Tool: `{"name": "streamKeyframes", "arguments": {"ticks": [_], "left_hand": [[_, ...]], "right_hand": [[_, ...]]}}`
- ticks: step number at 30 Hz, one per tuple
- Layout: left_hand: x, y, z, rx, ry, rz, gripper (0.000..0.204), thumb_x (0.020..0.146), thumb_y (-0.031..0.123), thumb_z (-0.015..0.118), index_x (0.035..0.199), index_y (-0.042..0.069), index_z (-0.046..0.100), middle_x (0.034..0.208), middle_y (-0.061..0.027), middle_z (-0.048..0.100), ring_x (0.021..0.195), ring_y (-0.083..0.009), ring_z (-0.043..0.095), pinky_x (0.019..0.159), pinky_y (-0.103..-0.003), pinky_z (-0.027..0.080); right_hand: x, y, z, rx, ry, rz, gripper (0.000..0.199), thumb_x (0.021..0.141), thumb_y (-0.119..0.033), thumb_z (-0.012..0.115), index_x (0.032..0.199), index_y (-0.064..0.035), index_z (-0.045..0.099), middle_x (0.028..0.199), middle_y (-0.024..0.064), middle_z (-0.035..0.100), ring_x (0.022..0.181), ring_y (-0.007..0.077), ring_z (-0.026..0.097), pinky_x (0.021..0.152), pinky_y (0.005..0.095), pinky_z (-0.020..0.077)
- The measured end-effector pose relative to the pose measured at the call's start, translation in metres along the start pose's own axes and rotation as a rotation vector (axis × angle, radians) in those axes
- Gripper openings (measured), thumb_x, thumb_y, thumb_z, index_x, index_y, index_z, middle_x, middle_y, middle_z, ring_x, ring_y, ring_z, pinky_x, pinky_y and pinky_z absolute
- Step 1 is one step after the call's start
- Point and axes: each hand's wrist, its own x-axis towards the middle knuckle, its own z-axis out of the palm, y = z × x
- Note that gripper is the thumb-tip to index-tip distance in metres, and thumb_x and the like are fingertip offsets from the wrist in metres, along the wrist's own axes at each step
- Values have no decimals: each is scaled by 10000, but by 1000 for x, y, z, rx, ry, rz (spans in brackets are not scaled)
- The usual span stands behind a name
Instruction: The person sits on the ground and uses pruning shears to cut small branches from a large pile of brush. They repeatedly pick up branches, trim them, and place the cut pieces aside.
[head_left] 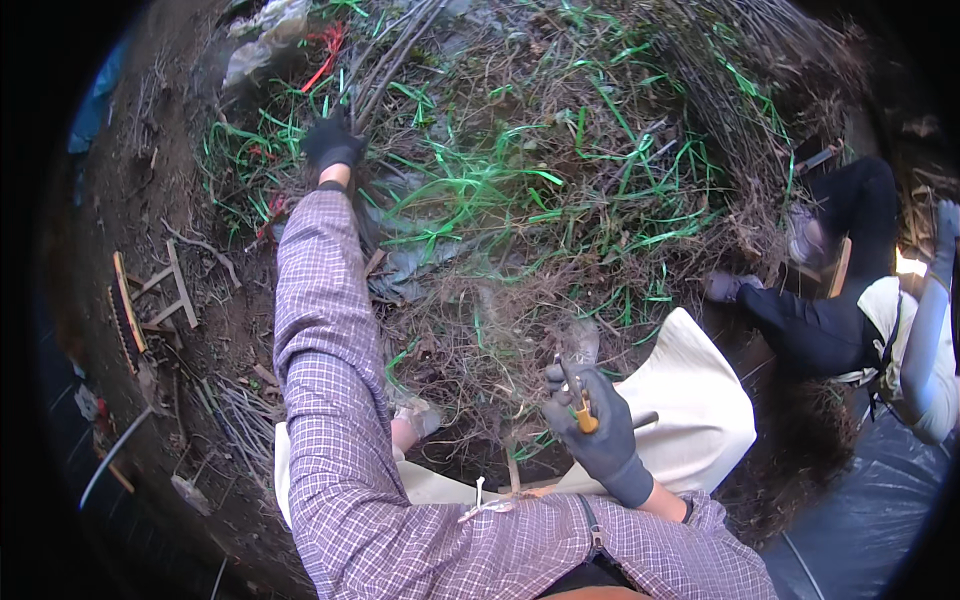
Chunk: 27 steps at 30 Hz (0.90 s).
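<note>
My left hand (332,145), in a dark glove, reaches far out at the upper left. Its fingers seem closed around thin bare stems (392,62) that run up and away from it; the dark glove hides the exact grip. Close to my body, my right hand (606,432) wears a grey glove and is closed on a small cutting tool with a metal blade and a yellow handle (586,419). A short dark rod (646,419) sticks out beside that hand. Loose green plastic ties (465,190) lie across tangled roots and twigs (500,330) between my hands.
Another person (865,320) sits at the right, beside a heap of long stems (725,90). A pale cloth (690,390) covers my lap. Wooden frame pieces (165,290) lie at left; red ties (325,55) lie beyond my left hand. Black sheeting (880,510) spreads at lower right.
</note>
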Motion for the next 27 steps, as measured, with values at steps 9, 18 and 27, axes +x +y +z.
{"name": "streamKeyframes", "arguments": {"ticks": [9, 18, 27], "left_hand": [[-81, -102, -163, -503, 133, 332, 775, 689, 393, 832, 1342, 121, 517, 1093, -157, 676, 931, -305, 674, 795, -420, 540], [-303, -55, -126, -1424, -698, 213, 285, 928, 223, 648, 1151, 66, 561, 916, -92, 660, 783, -222, 653, 712, -386, 562], [-357, -49, -63, -1651, -529, -192, 128, 972, 210, 551, 971, 83, 540, 765, -107, 620, 653, -295, 628, 612, -471, 554]], "right_hand": [[-30, 13, -19, 44, 67, -195, 301, 824, -196, 708, 1054, -44, 587, 976, 132, 652, 862, 268, 664, 765, 356, 520], [-58, 27, -11, 214, 133, -224, 240, 836, -212, 697, 924, -33, 563, 990, 100, 656, 812, 204, 609, 757, 341, 504], [-36, 86, 25, -221, -63, -220, 541, 798, -505, 726, 1028, -34, 592, 931, 209, 646, 874, 400, 618, 751, 438, 475]]}}
